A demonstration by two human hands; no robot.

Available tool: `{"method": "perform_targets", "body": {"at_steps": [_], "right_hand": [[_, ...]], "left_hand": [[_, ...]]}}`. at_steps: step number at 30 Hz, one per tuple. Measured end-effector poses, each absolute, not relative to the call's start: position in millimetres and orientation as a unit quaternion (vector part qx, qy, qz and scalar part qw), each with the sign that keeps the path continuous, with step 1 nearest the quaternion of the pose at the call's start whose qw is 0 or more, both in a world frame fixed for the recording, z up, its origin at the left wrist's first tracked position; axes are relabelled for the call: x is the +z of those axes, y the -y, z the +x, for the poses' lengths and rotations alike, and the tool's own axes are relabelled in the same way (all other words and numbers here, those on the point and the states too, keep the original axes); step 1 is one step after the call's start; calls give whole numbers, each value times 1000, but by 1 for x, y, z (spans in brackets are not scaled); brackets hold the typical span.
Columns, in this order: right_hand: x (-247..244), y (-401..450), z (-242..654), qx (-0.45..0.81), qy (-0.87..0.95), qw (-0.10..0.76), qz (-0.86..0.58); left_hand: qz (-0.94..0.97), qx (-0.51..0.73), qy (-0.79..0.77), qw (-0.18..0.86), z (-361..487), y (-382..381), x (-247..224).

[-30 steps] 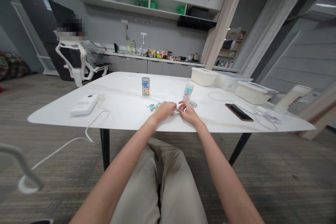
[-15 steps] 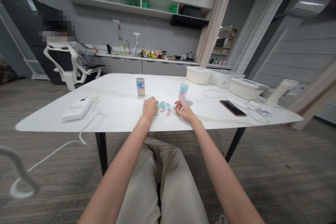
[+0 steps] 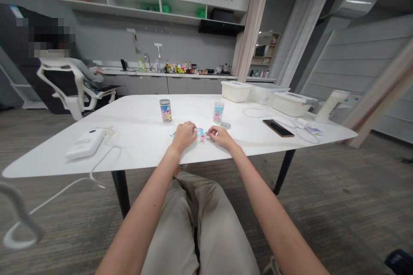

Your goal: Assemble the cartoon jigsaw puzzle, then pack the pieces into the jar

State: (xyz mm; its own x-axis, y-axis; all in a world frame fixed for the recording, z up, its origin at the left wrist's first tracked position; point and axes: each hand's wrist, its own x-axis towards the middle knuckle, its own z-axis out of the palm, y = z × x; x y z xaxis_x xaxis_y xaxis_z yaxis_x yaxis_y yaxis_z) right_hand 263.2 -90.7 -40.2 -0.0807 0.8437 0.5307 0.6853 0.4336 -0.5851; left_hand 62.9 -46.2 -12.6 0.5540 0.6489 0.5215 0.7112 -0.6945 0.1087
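Observation:
Small flat colourful puzzle pieces [image 3: 201,138] lie loosely spread on the white table [image 3: 135,150], partly hidden under my hands. My left hand [image 3: 184,135] rests over the left part of them, fingers curled down; what they hold, if anything, is hidden. Across from it, my right hand [image 3: 222,136] pinches thumb and fingertips together at a small piece beside the pile. Beyond the left hand stands a printed can [image 3: 165,111] with a silver lid on. Behind the right hand is a clear printed jar [image 3: 218,113], its round silver lid [image 3: 226,125] lying flat beside it.
At the right are a phone [image 3: 278,128], cables, white boxes [image 3: 236,91] and a tilted white bottle [image 3: 331,107]. A white device [image 3: 85,144] with a cord sits at the left. Someone sits in a white-framed chair [image 3: 79,90] near the kitchen counter.
My hands have come closer together over the pieces. The right hand's fingers have closed into a pinch. The whole view has shifted, so the table's objects appear further left.

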Motion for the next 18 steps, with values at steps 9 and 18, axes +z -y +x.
{"method": "perform_targets", "body": {"at_steps": [9, 18], "right_hand": [[-38, 93, 261, 90, 741, 416, -520], [-47, 82, 272, 37, 637, 435, -635]], "left_hand": [[-945, -208, 239, 86, 77, 51, -17], [-860, -296, 409, 79, 61, 45, -8]]}}
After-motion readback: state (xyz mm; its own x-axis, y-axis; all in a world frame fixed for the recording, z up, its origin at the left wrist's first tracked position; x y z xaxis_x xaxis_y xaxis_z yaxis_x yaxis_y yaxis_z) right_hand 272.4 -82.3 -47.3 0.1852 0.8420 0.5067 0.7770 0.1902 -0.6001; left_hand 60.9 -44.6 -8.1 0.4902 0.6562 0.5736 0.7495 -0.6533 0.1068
